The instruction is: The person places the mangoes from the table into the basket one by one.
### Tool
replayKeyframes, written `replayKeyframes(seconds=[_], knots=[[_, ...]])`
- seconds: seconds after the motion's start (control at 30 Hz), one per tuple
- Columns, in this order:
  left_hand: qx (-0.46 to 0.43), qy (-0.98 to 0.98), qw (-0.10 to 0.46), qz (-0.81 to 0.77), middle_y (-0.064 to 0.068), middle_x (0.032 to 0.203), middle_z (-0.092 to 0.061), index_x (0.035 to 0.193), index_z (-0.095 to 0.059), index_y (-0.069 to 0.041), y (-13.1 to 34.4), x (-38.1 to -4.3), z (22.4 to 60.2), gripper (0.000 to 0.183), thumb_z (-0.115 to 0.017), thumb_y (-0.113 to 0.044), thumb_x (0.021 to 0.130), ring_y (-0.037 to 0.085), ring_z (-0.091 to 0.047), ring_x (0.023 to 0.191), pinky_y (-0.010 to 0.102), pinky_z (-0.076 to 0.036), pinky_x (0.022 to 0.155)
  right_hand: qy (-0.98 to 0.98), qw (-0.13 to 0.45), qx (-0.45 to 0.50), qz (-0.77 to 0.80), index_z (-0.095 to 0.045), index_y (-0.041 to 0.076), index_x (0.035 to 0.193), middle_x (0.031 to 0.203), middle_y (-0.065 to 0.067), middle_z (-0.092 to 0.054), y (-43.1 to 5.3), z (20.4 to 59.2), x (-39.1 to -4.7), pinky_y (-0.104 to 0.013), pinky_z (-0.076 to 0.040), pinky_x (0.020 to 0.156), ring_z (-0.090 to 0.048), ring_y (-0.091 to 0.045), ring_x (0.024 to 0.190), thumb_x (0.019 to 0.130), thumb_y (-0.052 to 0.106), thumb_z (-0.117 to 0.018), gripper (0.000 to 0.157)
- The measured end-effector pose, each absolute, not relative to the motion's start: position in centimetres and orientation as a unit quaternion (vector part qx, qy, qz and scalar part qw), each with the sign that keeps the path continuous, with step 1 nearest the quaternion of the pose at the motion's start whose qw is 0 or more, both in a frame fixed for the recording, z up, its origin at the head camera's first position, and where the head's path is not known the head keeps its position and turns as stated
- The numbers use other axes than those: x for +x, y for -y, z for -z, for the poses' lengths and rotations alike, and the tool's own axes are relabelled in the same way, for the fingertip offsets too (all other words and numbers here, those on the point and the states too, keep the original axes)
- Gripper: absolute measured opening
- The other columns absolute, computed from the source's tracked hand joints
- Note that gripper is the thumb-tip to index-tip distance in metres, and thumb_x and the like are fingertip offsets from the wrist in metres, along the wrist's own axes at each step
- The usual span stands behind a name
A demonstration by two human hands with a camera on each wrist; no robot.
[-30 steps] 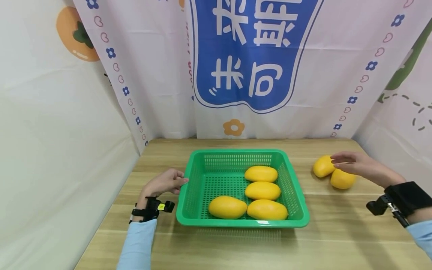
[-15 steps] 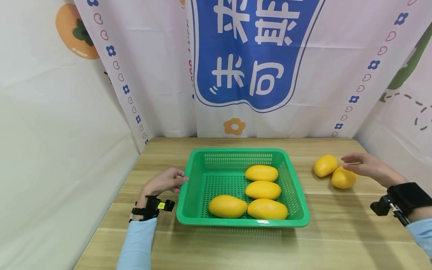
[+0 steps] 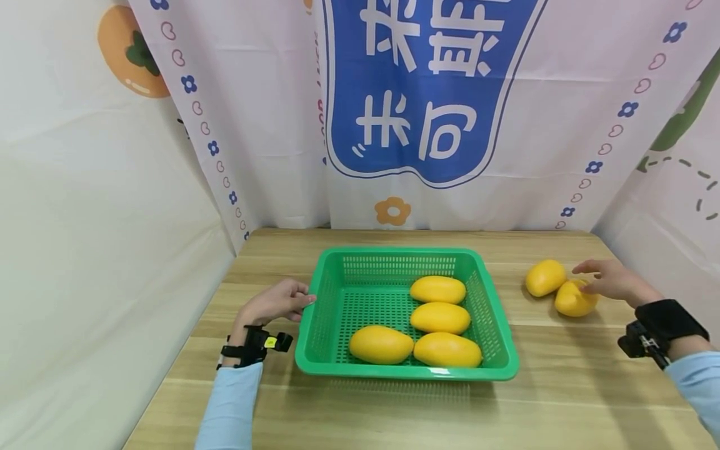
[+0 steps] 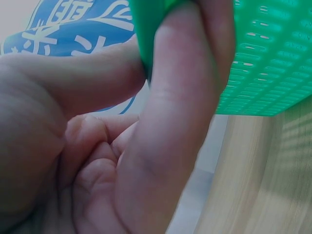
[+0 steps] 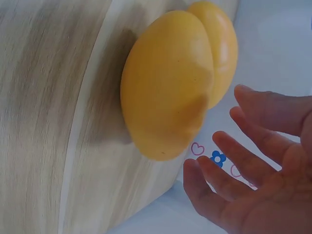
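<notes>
At the left side of the green plastic basket (image 3: 304, 334), my left hand (image 3: 274, 302) pinches the rim between thumb and fingers, as the left wrist view shows up close. Several yellow mangoes lie in the basket, mostly on its right side and along the front. My right hand (image 3: 614, 282) hovers beside and partly over the nearer loose mango (image 3: 574, 301) on the table. In the right wrist view its fingers (image 5: 246, 161) are spread and loosely bent, apart from that mango (image 5: 165, 83). A second loose mango (image 3: 545, 278) lies against it, farther back.
The wooden table (image 3: 394, 419) ends at a printed cloth backdrop (image 3: 270, 150) behind. White cloth (image 3: 101, 250) hangs along the left side, and more cloth (image 3: 675, 231) stands close to the right edge, near my right hand. Black camera straps are on both wrists.
My right hand has shifted right, off the rear loose mango, and then lowered slightly by the nearer one. My left hand keeps its hold on the basket rim.
</notes>
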State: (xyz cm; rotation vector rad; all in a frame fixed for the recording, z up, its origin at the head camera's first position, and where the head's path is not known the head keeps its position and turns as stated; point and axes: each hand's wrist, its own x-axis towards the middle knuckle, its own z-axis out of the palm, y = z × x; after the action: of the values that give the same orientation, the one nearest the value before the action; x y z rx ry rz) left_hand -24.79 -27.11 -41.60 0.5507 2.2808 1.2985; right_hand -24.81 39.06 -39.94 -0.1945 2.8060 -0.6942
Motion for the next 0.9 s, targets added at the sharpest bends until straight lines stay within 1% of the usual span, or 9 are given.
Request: replayKeyframes(seconds=[0.1,0.2,0.27,0.33,0.4,0.57,0.63,0.83,0.9], knots=[[0.199,-0.828,0.229,-0.471,0.004,0.072,-0.059,0.102,-0.063,0.006,27.2,-24.8,41.6,0.025,-0.051,-0.016,0.1,0.012,-0.052,0.057,0.03,-0.056,0.061,-0.967,0.119,-0.072,0.215,-0.051,-0.014,0.122,0.128,-0.047,-0.042,-39.0,40.0,-25.0,-0.072,-0.04,0.085,-0.039,-0.065,0.111,0.083,0.006,-0.064,0.046],[0.201,-0.827,0.23,-0.473,0.006,0.077,-0.064,0.106,-0.063,0.006,27.2,-24.7,41.6,0.026,-0.05,-0.017,0.101,0.014,-0.059,0.062,0.042,-0.059,0.068,-0.97,0.119,-0.08,0.194,-0.054,-0.013,0.119,0.126,-0.045,-0.046,-38.9,40.1,-25.0,-0.07,-0.041,0.084,-0.042,-0.064,0.109,0.082,0.006,-0.065,0.044],[0.2,-0.825,0.23,-0.476,0.008,0.082,-0.068,0.108,-0.063,0.006,27.2,-24.7,41.6,0.027,-0.05,-0.016,0.1,0.017,-0.064,0.068,0.049,-0.058,0.073,-0.971,0.124,-0.091,0.182,-0.056,-0.012,0.117,0.123,-0.044,-0.048,-38.8,40.1,-25.0,-0.069,-0.041,0.083,-0.043,-0.063,0.107,0.081,0.007,-0.066,0.041],[0.199,-0.824,0.23,-0.478,0.009,0.085,-0.069,0.109,-0.062,0.007,27.2,-24.7,41.6,0.027,-0.05,-0.016,0.1,0.019,-0.067,0.072,0.053,-0.057,0.076,-0.971,0.128,-0.104,0.175,-0.058,-0.012,0.115,0.121,-0.043,-0.051,-38.7,40.2,-25.0,-0.069,-0.041,0.083,-0.045,-0.062,0.107,0.082,0.007,-0.067,0.039],[0.197,-0.824,0.23,-0.479,0.008,0.083,-0.068,0.108,-0.062,0.007,27.2,-24.7,41.6,0.027,-0.05,-0.016,0.1,0.02,-0.067,0.072,0.054,-0.056,0.077,-0.97,0.131,-0.114,0.17,-0.059,-0.011,0.113,0.119,-0.043,-0.052,-38.6,40.1,-25.1,-0.069,-0.04,0.084,-0.045,-0.06,0.107,0.082,0.008,-0.068,0.037],[0.194,-0.828,0.229,-0.474,0.003,0.07,-0.058,0.1,-0.063,0.005,26.9,-24.7,41.5,0.024,-0.051,-0.016,0.1,0.016,-0.06,0.064,0.056,-0.056,0.075,-0.97,0.126,-0.135,0.157,-0.061,-0.011,0.109,0.116,-0.042,-0.054,-38.5,40.2,-25.3,-0.072,-0.036,0.088,-0.044,-0.06,0.108,0.078,0.006,-0.069,0.035],[0.192,-0.83,0.227,-0.472,0.003,0.07,-0.057,0.099,-0.063,0.004,26.9,-24.6,41.4,0.024,-0.05,-0.016,0.1,0.017,-0.06,0.064,0.056,-0.056,0.075,-0.97,0.125,-0.146,0.151,-0.062,-0.011,0.107,0.115,-0.042,-0.055,-38.5,40.2,-25.6,-0.072,-0.035,0.089,-0.043,-0.061,0.108,0.076,0.005,-0.07,0.036],[0.187,-0.832,0.226,-0.471,0.004,0.068,-0.055,0.1,-0.063,0.004,27.0,-24.6,41.4,0.023,-0.051,-0.015,0.1,0.021,-0.061,0.065,0.055,-0.056,0.075,-0.967,0.161,-0.138,0.143,-0.059,-0.01,0.114,0.121,-0.044,-0.049,-38.3,40.0,-25.7,-0.075,-0.032,0.09,-0.04,-0.062,0.111,0.079,0.01,-0.071,0.042],[0.188,-0.832,0.227,-0.47,0.004,0.067,-0.055,0.101,-0.063,0.005,27.1,-24.6,41.4,0.024,-0.051,-0.016,0.1,0.019,-0.059,0.063,0.054,-0.057,0.074,-0.966,0.172,-0.136,0.136,-0.058,-0.01,0.116,0.123,-0.045,-0.048,-38.1,40.0,-25.7,-0.075,-0.032,0.089,-0.039,-0.063,0.112,0.08,0.012,-0.071,0.044]])
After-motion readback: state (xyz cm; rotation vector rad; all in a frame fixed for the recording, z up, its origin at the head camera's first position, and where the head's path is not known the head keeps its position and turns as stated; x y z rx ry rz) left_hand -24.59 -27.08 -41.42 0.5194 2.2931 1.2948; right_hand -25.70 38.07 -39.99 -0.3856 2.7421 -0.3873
